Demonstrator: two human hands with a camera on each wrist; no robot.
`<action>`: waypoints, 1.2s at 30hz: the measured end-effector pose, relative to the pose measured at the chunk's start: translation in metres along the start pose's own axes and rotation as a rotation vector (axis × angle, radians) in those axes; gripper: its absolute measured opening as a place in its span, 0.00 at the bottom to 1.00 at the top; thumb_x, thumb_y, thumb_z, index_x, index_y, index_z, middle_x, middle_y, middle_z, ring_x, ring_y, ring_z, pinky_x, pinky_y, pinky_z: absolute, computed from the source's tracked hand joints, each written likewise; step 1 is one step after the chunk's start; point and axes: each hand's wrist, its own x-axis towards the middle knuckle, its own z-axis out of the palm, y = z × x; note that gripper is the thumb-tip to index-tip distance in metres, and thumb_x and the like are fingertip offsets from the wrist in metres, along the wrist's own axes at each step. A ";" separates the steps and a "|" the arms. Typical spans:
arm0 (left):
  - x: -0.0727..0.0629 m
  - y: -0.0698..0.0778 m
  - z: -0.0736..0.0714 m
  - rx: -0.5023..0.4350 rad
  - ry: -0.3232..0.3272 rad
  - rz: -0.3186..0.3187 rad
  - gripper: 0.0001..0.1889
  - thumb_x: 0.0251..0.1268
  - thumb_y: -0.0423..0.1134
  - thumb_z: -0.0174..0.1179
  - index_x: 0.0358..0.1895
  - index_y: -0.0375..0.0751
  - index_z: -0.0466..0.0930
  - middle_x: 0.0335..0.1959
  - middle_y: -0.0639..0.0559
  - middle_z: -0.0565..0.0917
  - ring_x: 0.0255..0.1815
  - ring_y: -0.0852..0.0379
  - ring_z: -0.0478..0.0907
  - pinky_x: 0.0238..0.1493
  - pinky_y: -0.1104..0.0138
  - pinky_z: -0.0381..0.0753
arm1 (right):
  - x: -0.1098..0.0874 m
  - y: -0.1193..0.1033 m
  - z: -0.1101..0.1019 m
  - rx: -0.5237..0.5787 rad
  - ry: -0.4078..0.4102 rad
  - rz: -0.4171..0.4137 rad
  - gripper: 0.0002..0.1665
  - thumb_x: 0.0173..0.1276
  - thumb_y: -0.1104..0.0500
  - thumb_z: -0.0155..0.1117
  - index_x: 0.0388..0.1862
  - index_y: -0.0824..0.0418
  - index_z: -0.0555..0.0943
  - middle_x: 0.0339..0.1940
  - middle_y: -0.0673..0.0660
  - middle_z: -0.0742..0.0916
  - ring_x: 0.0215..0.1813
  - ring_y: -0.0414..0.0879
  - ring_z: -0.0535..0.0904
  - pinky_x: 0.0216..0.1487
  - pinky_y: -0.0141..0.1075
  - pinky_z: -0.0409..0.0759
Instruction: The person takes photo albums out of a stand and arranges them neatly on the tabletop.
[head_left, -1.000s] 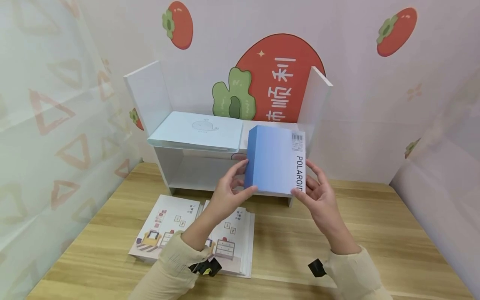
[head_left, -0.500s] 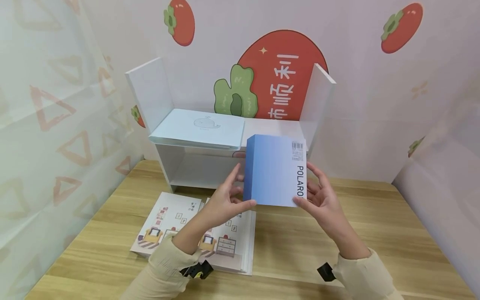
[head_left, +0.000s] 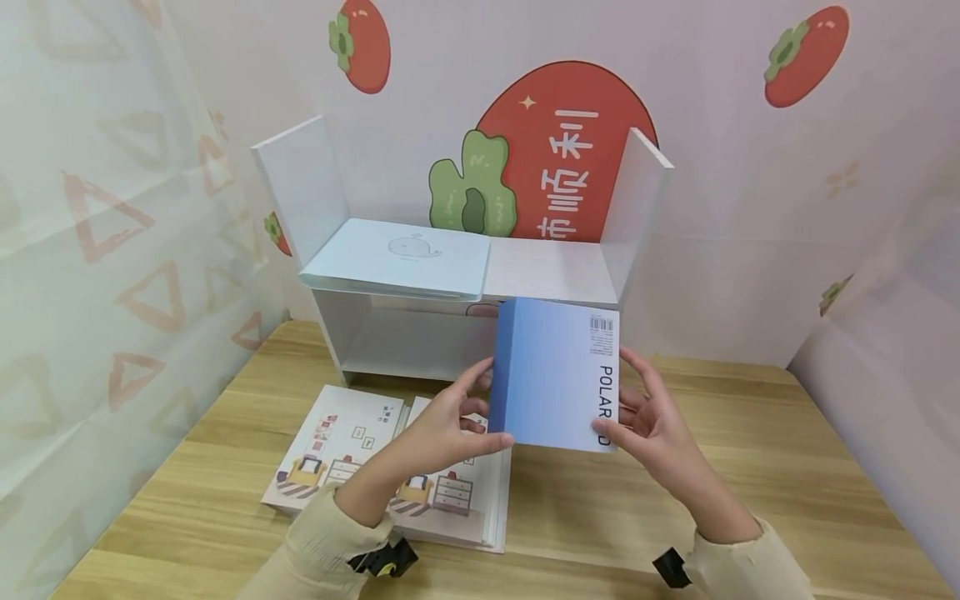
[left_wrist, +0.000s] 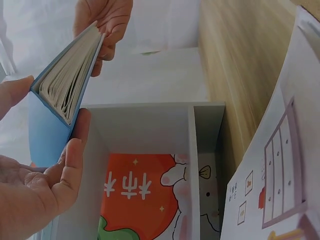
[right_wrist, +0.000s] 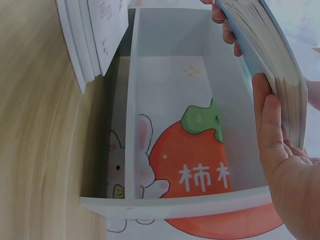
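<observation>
Both hands hold a blue book (head_left: 558,375) in front of the white shelf. Its cover fades from blue to white and bears "POLAROID" and a barcode. On the spine side my left hand (head_left: 450,425) grips it, thumb on the cover's lower corner and fingers behind. At the opposite edge my right hand (head_left: 654,425) pinches it, thumb over the lettering. The wrist views show the page edges of the book (left_wrist: 70,75) slightly fanned between its covers. A pale blue whale-print folder (head_left: 405,258) lies flat on the left of the shelf's upper board.
The white shelf (head_left: 551,268) has tall side panels and a lower compartment. On the wooden table (head_left: 712,467), two white books with furniture drawings, a left one (head_left: 330,450) and a right one (head_left: 450,500), lie partly under my left forearm. A fruit-printed backdrop hangs behind.
The blue book has come down and toward me, away from the shelf's upper board, in both hands. More of that board's right side shows now. The folder and white books stay put.
</observation>
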 end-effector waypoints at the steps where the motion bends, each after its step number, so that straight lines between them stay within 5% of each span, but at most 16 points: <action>1: -0.001 0.000 0.001 -0.003 -0.004 -0.009 0.51 0.61 0.40 0.70 0.80 0.41 0.43 0.56 0.38 0.77 0.48 0.54 0.81 0.50 0.69 0.82 | -0.001 0.000 0.000 0.002 -0.005 0.003 0.54 0.64 0.78 0.61 0.81 0.57 0.44 0.56 0.38 0.84 0.50 0.39 0.86 0.44 0.34 0.87; 9: -0.008 -0.001 0.006 -0.034 -0.022 -0.022 0.52 0.58 0.40 0.73 0.80 0.42 0.45 0.64 0.42 0.66 0.48 0.56 0.79 0.52 0.69 0.81 | -0.012 0.001 -0.001 0.043 -0.041 0.010 0.54 0.64 0.79 0.59 0.81 0.57 0.44 0.58 0.40 0.84 0.50 0.42 0.87 0.44 0.37 0.87; 36: -0.010 -0.030 0.024 -0.006 -0.086 -0.182 0.48 0.57 0.42 0.74 0.76 0.34 0.53 0.58 0.43 0.73 0.48 0.57 0.79 0.47 0.68 0.82 | -0.030 0.019 -0.006 0.066 -0.136 0.190 0.51 0.66 0.73 0.62 0.78 0.62 0.43 0.54 0.39 0.85 0.47 0.45 0.88 0.43 0.41 0.88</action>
